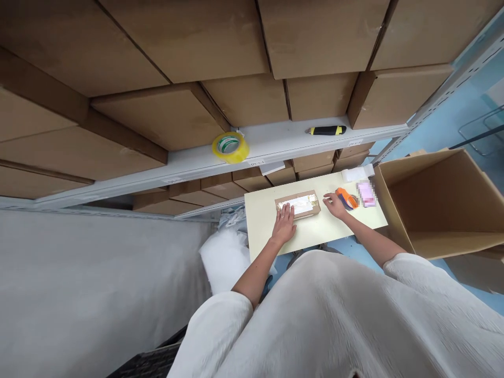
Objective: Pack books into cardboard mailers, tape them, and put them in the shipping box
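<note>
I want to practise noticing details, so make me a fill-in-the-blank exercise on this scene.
1. The left hand rests on a small cardboard box bearing a white ____.
2. The tape dispenser beside the right hand is mostly ____.
3. The tape roll is coloured ____.
4. The black-and-yellow utility knife lies on a ____.

Missing words: label; orange; yellow; shelf.

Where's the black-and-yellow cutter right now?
In the head view, the cutter lies on the pale shelf, right of the yellow tape roll and in front of the cardboard boxes.
</note>
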### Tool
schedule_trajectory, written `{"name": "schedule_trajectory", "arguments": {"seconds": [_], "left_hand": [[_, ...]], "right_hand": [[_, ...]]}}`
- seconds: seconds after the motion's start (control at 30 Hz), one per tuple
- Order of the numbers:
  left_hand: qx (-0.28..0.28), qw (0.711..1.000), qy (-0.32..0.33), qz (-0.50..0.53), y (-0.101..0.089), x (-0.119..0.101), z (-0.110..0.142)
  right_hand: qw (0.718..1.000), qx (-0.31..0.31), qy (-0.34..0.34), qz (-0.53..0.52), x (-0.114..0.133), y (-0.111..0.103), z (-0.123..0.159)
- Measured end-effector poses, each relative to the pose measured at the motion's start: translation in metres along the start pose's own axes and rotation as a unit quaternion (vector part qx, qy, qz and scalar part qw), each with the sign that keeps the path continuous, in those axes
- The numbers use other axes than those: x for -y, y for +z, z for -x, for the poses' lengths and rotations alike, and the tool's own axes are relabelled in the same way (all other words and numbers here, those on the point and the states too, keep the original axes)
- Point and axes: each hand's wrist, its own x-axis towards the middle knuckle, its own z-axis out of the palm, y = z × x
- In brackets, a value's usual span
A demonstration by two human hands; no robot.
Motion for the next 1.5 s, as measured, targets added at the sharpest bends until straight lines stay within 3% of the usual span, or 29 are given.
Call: {"name": "schedule_trajectory", "arguments": {"seconds": [0.2,0.33,0.63,0.83,0.93,1.17,1.33,1.5], "left_hand": [[0.005,1.000,-0.009,-0.008,0.001,0.001,-0.002],[0.005,1.000,-0.011,-0.015,0.005,0.001,0.000],[0.022,0.999,-0.019,-0.029,0.002,-0.001,0.000],[0.017,1.000,-0.018,-0.009,0.002,-0.001,-0.001],[0.006,1.000,-0.014,-0.007,0.004,-0.001,-0.001],[-0.023,1.000,-0.007,-0.002,0.007,-0.002,-0.003],[-0.036,0.999,-0.001,0.010,0.009,-0.003,-0.003],[-0.037,0.999,0.002,0.020,0.009,-0.002,-0.004]], "right_hand": [[0.977,-0.092,0.075,0.177,-0.051,-0.052,0.013],[0.970,-0.107,0.081,0.201,-0.072,-0.060,0.018],[0.963,-0.037,0.154,0.218,-0.074,-0.054,0.012],[0.963,-0.085,0.102,0.233,-0.069,-0.065,0.011],[0.975,-0.088,0.081,0.190,-0.057,-0.077,0.005],[0.999,0.040,0.030,0.012,0.012,-0.097,-0.013],[0.994,0.084,0.015,-0.075,0.066,-0.081,-0.024],[0.986,0.143,0.006,-0.084,0.100,-0.050,-0.030]]}}
